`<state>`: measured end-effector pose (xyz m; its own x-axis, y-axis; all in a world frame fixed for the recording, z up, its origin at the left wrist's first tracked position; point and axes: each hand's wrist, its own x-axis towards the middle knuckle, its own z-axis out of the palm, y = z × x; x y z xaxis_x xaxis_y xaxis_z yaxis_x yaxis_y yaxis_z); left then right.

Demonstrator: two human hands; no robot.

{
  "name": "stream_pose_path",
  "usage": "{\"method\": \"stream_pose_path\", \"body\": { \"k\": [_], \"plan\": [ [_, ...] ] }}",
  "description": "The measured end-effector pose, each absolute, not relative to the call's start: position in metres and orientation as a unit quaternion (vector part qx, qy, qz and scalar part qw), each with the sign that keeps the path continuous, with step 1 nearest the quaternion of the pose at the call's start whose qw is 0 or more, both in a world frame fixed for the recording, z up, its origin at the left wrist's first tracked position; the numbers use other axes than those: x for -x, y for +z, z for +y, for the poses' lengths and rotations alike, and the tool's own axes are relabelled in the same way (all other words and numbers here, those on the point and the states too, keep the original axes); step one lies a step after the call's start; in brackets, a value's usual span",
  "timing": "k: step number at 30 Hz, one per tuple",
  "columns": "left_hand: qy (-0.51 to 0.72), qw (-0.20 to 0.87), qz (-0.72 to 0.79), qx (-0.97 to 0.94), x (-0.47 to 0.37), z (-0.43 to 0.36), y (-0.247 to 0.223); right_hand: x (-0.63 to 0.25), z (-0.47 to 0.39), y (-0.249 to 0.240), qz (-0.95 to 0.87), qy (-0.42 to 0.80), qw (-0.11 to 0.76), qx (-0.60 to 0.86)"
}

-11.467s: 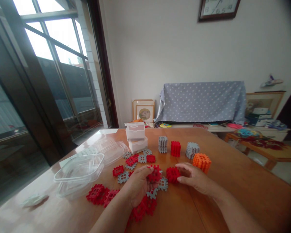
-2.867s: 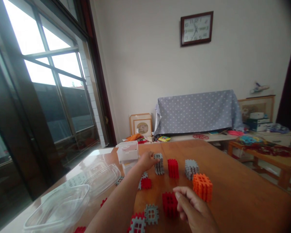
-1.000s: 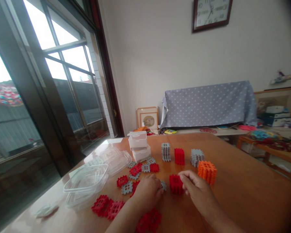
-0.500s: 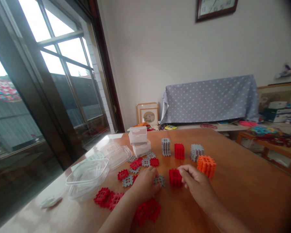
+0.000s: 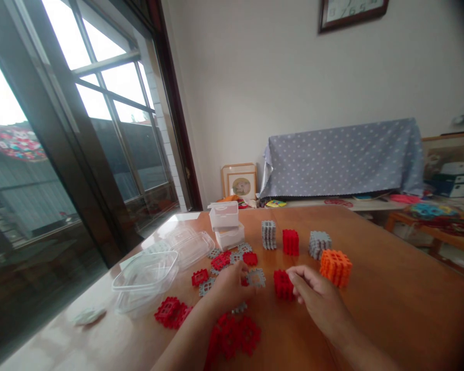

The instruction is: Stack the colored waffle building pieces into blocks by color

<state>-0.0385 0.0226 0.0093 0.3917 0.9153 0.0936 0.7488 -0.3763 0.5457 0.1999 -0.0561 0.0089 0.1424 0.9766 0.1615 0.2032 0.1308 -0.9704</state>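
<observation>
Two hands: I see both low over the wooden table (image 5: 390, 309).
Left hand (image 5: 226, 289): fingers curled, pinching a grey tile (image 5: 256, 277) at its 2 o'clock.
Right hand (image 5: 319, 299): fingertips closed on the red cube (image 5: 283, 284) at its 10 o'clock.
Orange cube (image 5: 335, 267): just beside, 1 o'clock of my right hand.
Loose red tiles (image 5: 235, 335): 6 o'clock of my left hand.
</observation>
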Motion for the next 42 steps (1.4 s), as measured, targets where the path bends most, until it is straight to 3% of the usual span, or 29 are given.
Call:
{"method": "stream_pose_path", "body": {
  "k": [10,16,26,33,39,42],
  "plan": [
    [0.243,0.329,0.396,-0.822,0.038,0.0,0.04,-0.175,-0.061,0.001,-0.57,0.47,0.453,0.5],
    [0.219,0.331,0.388,-0.832,0.036,-0.007,0.045,-0.17,-0.067,0.011,-0.545,0.503,0.459,0.489],
    [0.136,0.293,0.429,-0.843,0.045,0.008,0.025,-0.174,-0.065,0.013,-0.55,0.477,0.46,0.508],
    [0.258,0.201,0.372,-0.869,0.032,-0.007,0.041,-0.184,-0.059,0.008,-0.516,0.471,0.48,0.531],
    [0.262,0.061,0.361,-0.893,0.007,-0.023,0.049,-0.183,-0.063,0.014,-0.497,0.5,0.514,0.489],
    [0.301,0.056,0.375,-0.875,0.001,-0.02,0.043,-0.181,-0.064,0.017,-0.49,0.514,0.528,0.466]
  ]
}}
